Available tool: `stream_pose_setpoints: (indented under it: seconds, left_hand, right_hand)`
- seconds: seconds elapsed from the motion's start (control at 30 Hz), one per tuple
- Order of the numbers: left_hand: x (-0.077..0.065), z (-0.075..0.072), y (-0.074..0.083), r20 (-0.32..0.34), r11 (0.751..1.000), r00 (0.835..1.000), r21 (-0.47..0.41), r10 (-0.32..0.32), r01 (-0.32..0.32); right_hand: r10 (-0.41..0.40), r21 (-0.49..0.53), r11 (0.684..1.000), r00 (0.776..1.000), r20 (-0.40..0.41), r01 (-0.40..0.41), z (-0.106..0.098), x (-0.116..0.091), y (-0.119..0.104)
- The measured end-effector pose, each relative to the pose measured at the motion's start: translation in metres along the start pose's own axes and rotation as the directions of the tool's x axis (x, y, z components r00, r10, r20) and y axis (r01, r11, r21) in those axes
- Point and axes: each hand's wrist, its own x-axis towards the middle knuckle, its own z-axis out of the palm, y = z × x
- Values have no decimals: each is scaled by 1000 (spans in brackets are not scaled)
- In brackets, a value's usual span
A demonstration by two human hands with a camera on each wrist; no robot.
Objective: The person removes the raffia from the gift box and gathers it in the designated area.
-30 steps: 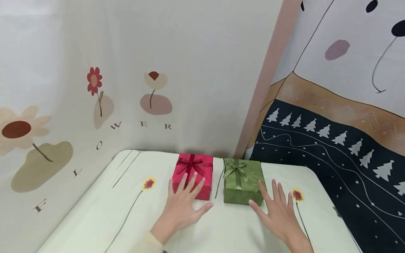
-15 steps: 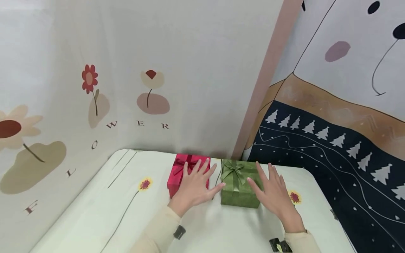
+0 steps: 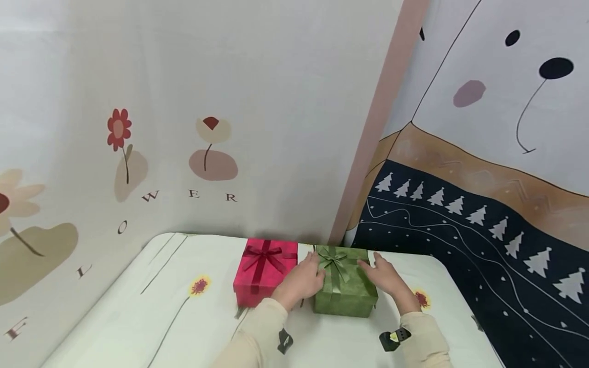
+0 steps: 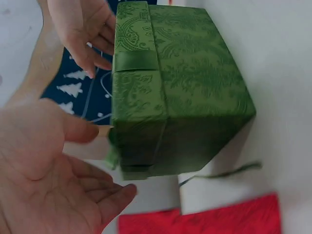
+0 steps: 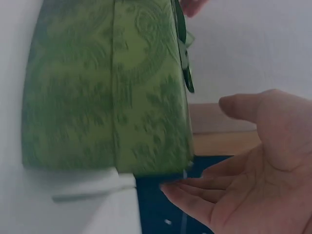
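A green gift box (image 3: 345, 296) with a green ribbon bow sits on the table, between my two hands. My left hand (image 3: 301, 281) is at its left side, beside the gap to a red gift box (image 3: 264, 273) with a dark red bow. In the left wrist view the left thumb and fingers are relaxed and spread near the green lid. At the box's right side is my right hand (image 3: 386, 276); the right wrist view has its fingers (image 5: 195, 200) loosely extended near the lid's corner. Whether fingertips touch the box is unclear.
Both boxes stand near the back edge of a table covered in a white cloth (image 3: 184, 327) with printed flowers. Behind rises a pale printed curtain (image 3: 276, 128); a dark tree-patterned hanging (image 3: 460, 245) is at the right.
Both hands have moved from hovering with spread fingers, the left over the red box, to either side of the green box. The head view has shifted slightly. The boxes appear unmoved.
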Motion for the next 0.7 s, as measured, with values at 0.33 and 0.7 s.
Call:
stream_pose_setpoints:
  seconds: [0.33,0.7]
  left_hand:
    - [17,6,2,-45,978,997,-202,-63,53]
    - [22,-1,3,-31,950,989,-283,-145,130]
  right_hand:
    - [103,176,980,993,-54,-92,5,12,15]
    - [151,257,959,985,-88,-124,2,13,16]
